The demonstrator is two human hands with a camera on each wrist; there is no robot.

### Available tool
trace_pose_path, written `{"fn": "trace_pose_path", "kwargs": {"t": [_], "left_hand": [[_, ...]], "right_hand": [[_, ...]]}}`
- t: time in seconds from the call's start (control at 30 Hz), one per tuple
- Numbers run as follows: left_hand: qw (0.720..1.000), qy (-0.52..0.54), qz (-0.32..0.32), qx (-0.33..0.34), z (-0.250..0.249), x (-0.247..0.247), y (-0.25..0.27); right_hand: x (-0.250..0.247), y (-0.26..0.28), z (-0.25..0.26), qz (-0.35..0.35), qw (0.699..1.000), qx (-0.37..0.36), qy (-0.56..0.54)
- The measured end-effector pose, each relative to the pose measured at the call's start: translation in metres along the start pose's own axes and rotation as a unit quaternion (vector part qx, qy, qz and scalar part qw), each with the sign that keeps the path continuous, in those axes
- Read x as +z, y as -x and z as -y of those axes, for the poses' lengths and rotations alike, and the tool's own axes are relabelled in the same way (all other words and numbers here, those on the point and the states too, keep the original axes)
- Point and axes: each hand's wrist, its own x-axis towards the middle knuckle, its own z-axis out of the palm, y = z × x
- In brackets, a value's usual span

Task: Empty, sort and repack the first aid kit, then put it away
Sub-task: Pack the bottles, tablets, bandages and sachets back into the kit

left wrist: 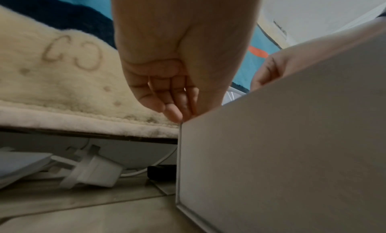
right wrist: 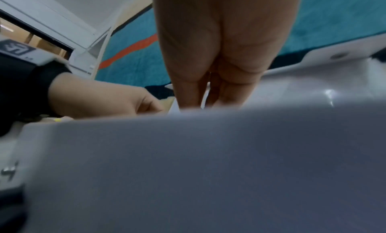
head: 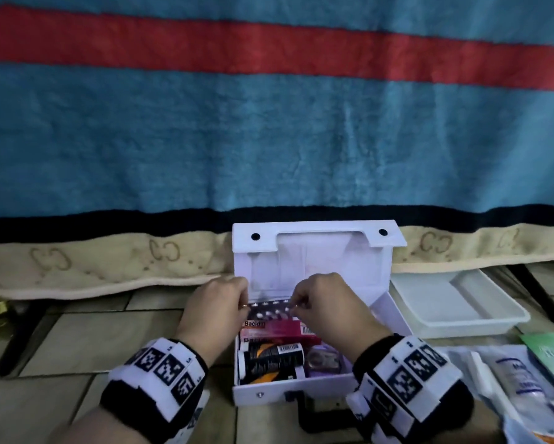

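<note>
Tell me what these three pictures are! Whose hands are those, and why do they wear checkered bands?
There is no machine here, just a person's two hands. The big picture comes from a camera worn on the head, looking down. The other two come from small cameras worn on each wrist, where the patterned bands sit, so they see the fingers from very close.

On the tiled floor stands a white first aid box with its lid up. Inside lie red boxes and dark tubes. The left hand and the right hand each pinch one end of a strip of pills over the open box.

To the right of the box sits a white tray, with more packets nearer the person. Behind hangs a blue blanket with a red stripe.
</note>
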Motion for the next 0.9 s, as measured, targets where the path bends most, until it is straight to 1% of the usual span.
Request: {"fn": "trace_pose_path", "kwargs": {"t": [0.13,0.2,0.3,0.37,0.47,0.57,0.63,0.77,0.83,0.9], "left_hand": [[0.996,0.078,0.014,-0.033,0.010,0.003,-0.002],[0.997,0.075,0.013,-0.031,0.012,0.006,-0.002],[0.998,0.064,0.004,-0.020,0.011,0.009,-0.002],[0.998,0.055,0.003,-0.020,0.011,0.010,-0.003],[0.998,0.057,0.005,-0.019,0.011,0.011,-0.004],[0.998,0.058,0.010,-0.016,0.012,0.011,-0.003],[0.998,0.062,0.017,-0.014,0.012,0.012,-0.001],[0.999,0.047,0.018,-0.018,0.005,0.010,0.007],[0.999,0.037,0.013,-0.016,0.003,0.009,0.013],[0.999,0.031,0.000,-0.006,0.002,0.008,0.018]], "right_hand": [[0.018,-0.006,0.001,0.065,0.997,-0.009,0.043],[0.022,-0.010,0.000,0.085,0.994,-0.014,0.070],[0.022,-0.017,-0.003,0.088,0.993,-0.025,0.069],[0.025,-0.017,-0.001,0.077,0.994,-0.029,0.072],[0.034,-0.013,0.000,0.037,0.996,-0.026,0.072],[0.033,-0.012,-0.002,0.004,1.000,-0.003,0.027],[0.030,-0.011,-0.004,-0.004,1.000,0.014,-0.009],[0.028,-0.006,-0.010,0.000,0.998,0.028,-0.049],[0.027,-0.001,-0.013,-0.015,0.996,0.036,-0.077],[0.026,0.005,-0.017,-0.035,0.996,0.031,-0.078]]}}
